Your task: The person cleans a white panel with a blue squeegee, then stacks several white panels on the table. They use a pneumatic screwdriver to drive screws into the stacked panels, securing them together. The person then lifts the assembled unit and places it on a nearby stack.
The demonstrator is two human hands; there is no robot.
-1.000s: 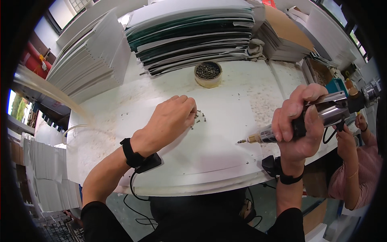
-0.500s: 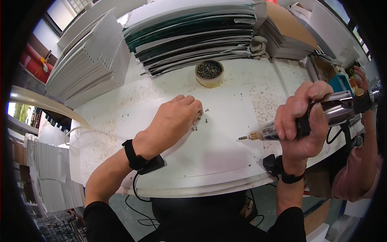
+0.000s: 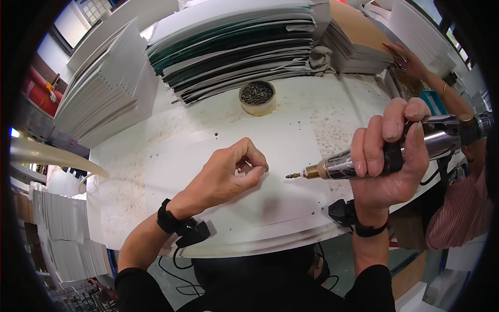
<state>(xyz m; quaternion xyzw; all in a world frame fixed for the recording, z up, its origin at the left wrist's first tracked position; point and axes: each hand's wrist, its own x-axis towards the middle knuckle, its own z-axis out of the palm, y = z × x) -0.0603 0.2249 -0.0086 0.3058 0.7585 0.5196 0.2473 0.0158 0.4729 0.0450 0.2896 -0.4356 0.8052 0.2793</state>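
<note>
My left hand [image 3: 221, 174] is closed above the white panel [image 3: 176, 182], turned with thumb and forefinger pinched together. A small screw [image 3: 266, 168] pokes out at those fingertips, and the curled fingers partly hide more small pieces in the palm. To the right, my right hand [image 3: 382, 161] wraps around a silver power screwdriver [image 3: 335, 164]. Its bit [image 3: 291, 176] points left toward the left fingertips, a short gap away. Beyond both hands stands a round tub [image 3: 257, 109] filled with small screws [image 3: 257, 93].
Thick stacked sheets [image 3: 234, 57] line the back, with white boards [image 3: 101, 99] at left and brown-topped boards [image 3: 358, 36] at right. Another person's hand [image 3: 410, 60] reaches in at the far right. A pale hose [image 3: 57, 155] curves over the left table edge.
My left hand has turned from palm-down to a raised pinch; the loose screws beside it no longer show. The screwdriver bit has come left. The other person's hand has moved to the brown-topped boards.
</note>
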